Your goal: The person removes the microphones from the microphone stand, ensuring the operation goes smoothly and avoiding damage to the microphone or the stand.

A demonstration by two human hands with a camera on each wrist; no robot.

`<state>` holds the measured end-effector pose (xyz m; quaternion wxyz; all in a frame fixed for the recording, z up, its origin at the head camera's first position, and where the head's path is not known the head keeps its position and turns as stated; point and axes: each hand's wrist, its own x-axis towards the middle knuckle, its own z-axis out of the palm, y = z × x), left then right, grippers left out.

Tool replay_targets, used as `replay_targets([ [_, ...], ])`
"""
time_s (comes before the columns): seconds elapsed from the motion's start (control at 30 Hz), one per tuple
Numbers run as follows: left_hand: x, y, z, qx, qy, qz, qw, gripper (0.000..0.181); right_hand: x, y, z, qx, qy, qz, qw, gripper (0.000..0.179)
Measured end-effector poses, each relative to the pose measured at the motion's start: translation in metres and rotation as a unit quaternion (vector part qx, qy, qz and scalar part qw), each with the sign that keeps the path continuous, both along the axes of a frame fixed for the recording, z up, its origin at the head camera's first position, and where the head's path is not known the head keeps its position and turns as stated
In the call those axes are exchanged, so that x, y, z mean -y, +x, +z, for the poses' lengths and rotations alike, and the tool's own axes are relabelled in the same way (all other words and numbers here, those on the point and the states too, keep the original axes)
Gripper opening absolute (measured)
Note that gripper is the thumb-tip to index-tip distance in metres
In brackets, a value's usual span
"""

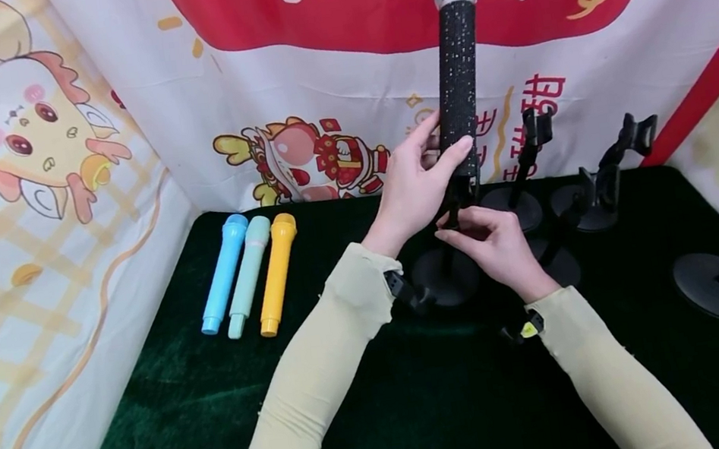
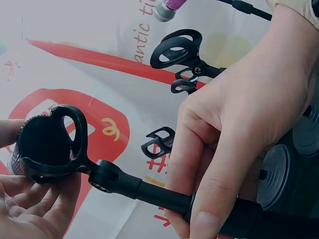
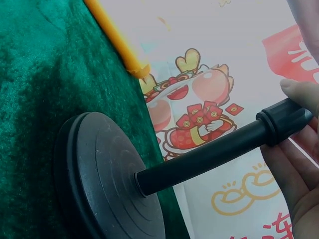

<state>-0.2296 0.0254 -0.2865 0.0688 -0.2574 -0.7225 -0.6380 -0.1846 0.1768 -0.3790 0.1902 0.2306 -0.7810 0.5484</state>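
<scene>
Fingers of the left hand (image 1: 411,180) grip the black microphone (image 1: 460,80) — upper right of the frame — while the right hand (image 1: 500,244) pinches its stand (image 1: 450,281), maybe setting its height, which next needs a gentle twist.

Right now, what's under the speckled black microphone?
A black plastic clip, a black stem gripped by the right hand, then a round black base on green velvet cloth. The hand hides some stem; cloth beneath the base is covered.

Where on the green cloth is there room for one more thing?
Bare cloth lies in front of the coloured microphones, left of the left sleeve, and between it and the right sleeve. Beyond the right hand, black stands crowd together.
</scene>
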Motion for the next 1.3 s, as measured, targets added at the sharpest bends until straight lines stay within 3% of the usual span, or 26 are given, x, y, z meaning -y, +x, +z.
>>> replay_targets([
  [0.23, -0.002, -0.003, 0.004, -0.016, 0.016, 0.012, 0.9997, 0.062, 0.003, 0.002, -0.003, -0.004, 0.0, 0.005, 1.0, 0.01],
  [0.4, -0.004, -0.002, 0.005, -0.006, 0.045, 0.016, 0.9989, 0.062, 0.003, 0.001, -0.003, -0.008, 0.0, 0.002, 1.0, 0.011],
  [0.5, -0.004, -0.003, 0.012, 0.002, 0.109, 0.01, 0.994, 0.06, 0.003, 0.001, -0.002, 0.002, -0.004, 0.004, 1.0, 0.011],
  [0.67, 0.005, -0.006, 0.034, -0.009, 0.214, 0.008, 0.9768, 0.059, 0.004, 0.003, -0.001, 0.024, -0.008, 0.005, 0.9997, 0.013],
  [0.8, 0.015, -0.002, 0.036, -0.015, 0.199, 0.012, 0.9799, 0.058, 0.004, 0.005, 0.0, 0.027, -0.013, -0.005, 0.9995, 0.014],
  [1.0, 0.027, 0.004, 0.024, -0.027, 0.162, 0.019, 0.9863, 0.057, 0.003, 0.005, 0.0, 0.043, -0.018, 0.001, 0.9989, 0.015],
  [1.3, 0.041, 0.011, 0.009, -0.013, 0.13, 0.011, 0.9913, 0.056, -0.001, 0.004, -0.003, 0.086, -0.047, 0.008, 0.9952, 0.021],
])
